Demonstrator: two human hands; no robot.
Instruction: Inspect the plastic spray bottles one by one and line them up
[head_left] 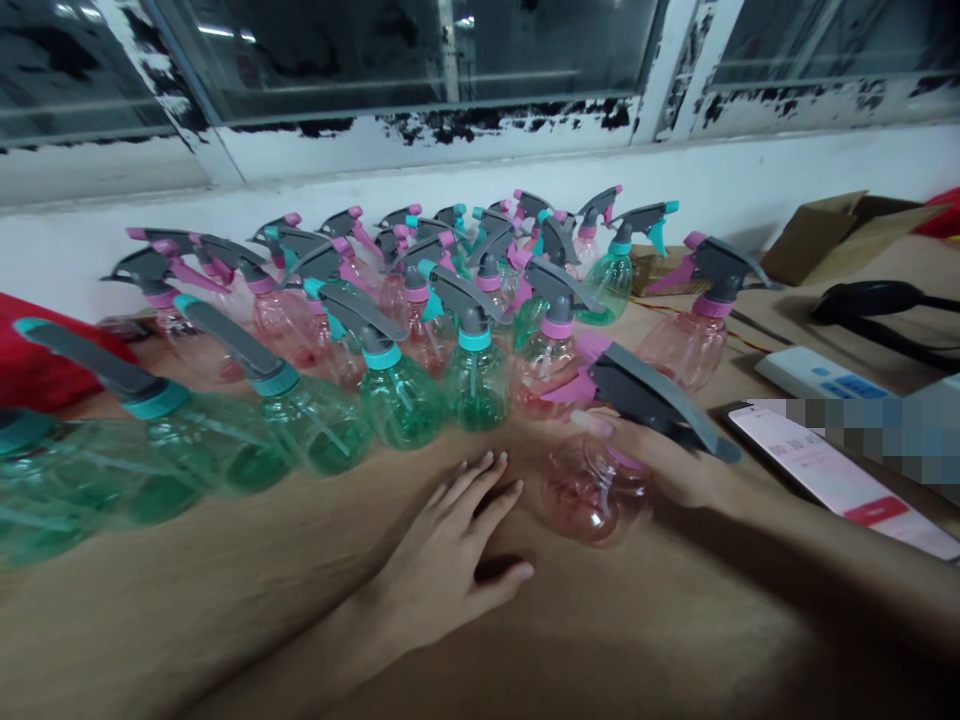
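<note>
At bench center-right: pink bottle (592, 490), slightly blurred, neck wrapped by your right hand (660, 455)
Your left hand (450, 545): fingers spread, palm hidden, perhaps touching the bench (300, 610)
Left edge: green bottle (37, 490) cut off
Back rows: bottles overlapping

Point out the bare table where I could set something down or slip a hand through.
The table is bare left of the left forearm, in front of the green bottles, and between the left hand and right forearm. Only a narrow gap separates the left hand from the held pink bottle. Behind, more bottles crowd toward the wall.
</note>
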